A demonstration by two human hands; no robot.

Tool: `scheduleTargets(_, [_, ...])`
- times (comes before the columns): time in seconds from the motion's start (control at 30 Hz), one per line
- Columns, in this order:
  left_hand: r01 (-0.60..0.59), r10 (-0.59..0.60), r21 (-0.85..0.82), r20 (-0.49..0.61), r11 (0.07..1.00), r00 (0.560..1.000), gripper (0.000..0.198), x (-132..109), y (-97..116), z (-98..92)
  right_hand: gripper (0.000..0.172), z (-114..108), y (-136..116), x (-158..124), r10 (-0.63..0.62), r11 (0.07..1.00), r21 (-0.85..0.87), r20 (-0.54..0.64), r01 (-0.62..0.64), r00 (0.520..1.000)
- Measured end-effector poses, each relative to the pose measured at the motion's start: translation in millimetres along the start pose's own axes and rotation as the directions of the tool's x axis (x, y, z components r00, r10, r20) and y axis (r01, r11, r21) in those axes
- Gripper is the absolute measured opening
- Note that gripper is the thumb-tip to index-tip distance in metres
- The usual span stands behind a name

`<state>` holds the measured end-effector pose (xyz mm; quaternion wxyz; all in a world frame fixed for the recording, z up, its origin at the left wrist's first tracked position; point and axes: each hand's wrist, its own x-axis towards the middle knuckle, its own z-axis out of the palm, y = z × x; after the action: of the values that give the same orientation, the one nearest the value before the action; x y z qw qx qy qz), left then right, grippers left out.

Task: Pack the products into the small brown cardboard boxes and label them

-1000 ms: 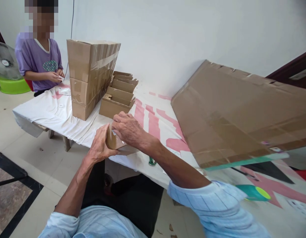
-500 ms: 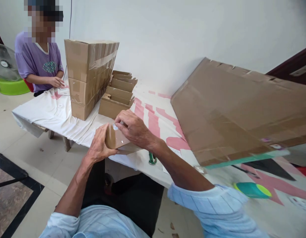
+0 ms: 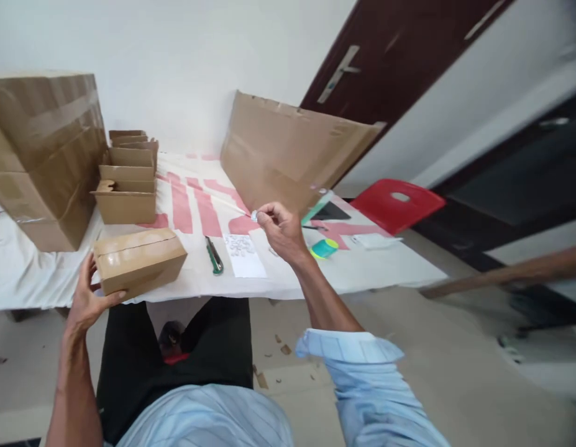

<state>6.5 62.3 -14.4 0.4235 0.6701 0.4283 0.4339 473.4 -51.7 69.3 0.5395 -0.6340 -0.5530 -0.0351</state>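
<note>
1. The left hand (image 3: 89, 295) had hold of the left end of a closed carton (image 3: 143, 261). Its thumb lay along the near lower edge and its fingers were around the end, spread wide, probably because the carton was broad and needed steadying.
2. The carton was at the near edge of the cloth-covered table (image 3: 288, 288), before the person's lap, a place which seemed chosen for easy reach. Whether its whole bottom rested there, I could not tell.
3. The right hand (image 3: 283, 233) was above the table, thumb and forefinger closed in a pinch on a small pale piece (image 3: 255, 216). So little a thing presumably asked for fingertips only.
4. A white sheet (image 3: 250, 267) with small marks or pieces lay beside a green cutter (image 3: 214, 256), both probably put there to be handy.
5. The carton looked plain brown and oblong, with a dark seam running lengthwise on top and a glossy shine, likely from clear tape.
</note>
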Motion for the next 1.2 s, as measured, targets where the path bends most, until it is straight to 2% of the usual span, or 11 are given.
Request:
scheduleTargets(0.1, [0.082, -0.082, 0.009, -0.047, 0.997, 0.996, 0.127, 3, 8, -0.2, 0.02, -23, 61, -21, 0.114, 0.991, -0.068, -0.058, -0.118, 0.992])
scheduleTargets(0.17, [0.128, -0.123, 0.053, -0.099, 0.99, 0.988, 0.121, 2, 16, -0.1, 0.019, -28, 94, -37, 0.177, 0.976, -0.121, -0.058, -0.183, 0.982])
scheduleTargets(0.27, [0.188, -0.168, 0.117, -0.162, 0.975, 0.972, 0.118, 4, 22, -0.5, 0.016, -24, 129, -56, 0.248, 0.952, -0.171, -0.044, -0.252, 0.968])
scheduleTargets(0.4, [0.209, -0.178, 0.176, -0.174, 0.962, 0.968, 0.114, 8, 17, -3.4, 0.012, -6, 157, -69, 0.279, 0.943, -0.188, -0.007, -0.275, 0.96])
scheduleTargets(0.5, [0.185, -0.144, 0.263, -0.169, 0.947, 0.975, 0.109, 12, 9, -7.3, 0.011, 7, 170, -72, 0.288, 0.94, -0.203, 0.04, -0.274, 0.957])
scheduleTargets(0.6, [0.206, -0.158, 0.309, -0.173, 0.929, 0.972, 0.113, 14, 1, -11.1, 0.011, 17, 179, -71, 0.294, 0.936, -0.226, 0.082, -0.27, 0.952])
scheduleTargets(0.9, [0.255, -0.217, 0.278, -0.162, 0.926, 0.963, 0.122, 15, 0, -11.0, 0.013, 28, 188, -69, 0.31, 0.917, -0.318, 0.184, -0.242, 0.933])
scheduleTargets(0.97, [0.259, -0.22, 0.272, -0.167, 0.927, 0.961, 0.118, 14, 4, -8.9, 0.014, 28, 188, -68, 0.317, 0.91, -0.339, 0.192, -0.24, 0.929])
scheduleTargets(1.13, [0.232, -0.199, 0.245, -0.154, 0.941, 0.968, 0.092, 11, 19, -1.6, 0.016, 29, 187, -67, 0.327, 0.893, -0.386, 0.2, -0.232, 0.924])
scheduleTargets(1.2, [0.225, -0.19, 0.247, -0.156, 0.943, 0.969, 0.09, 10, 24, 0.5, 0.017, 30, 187, -67, 0.33, 0.886, -0.402, 0.199, -0.23, 0.923])
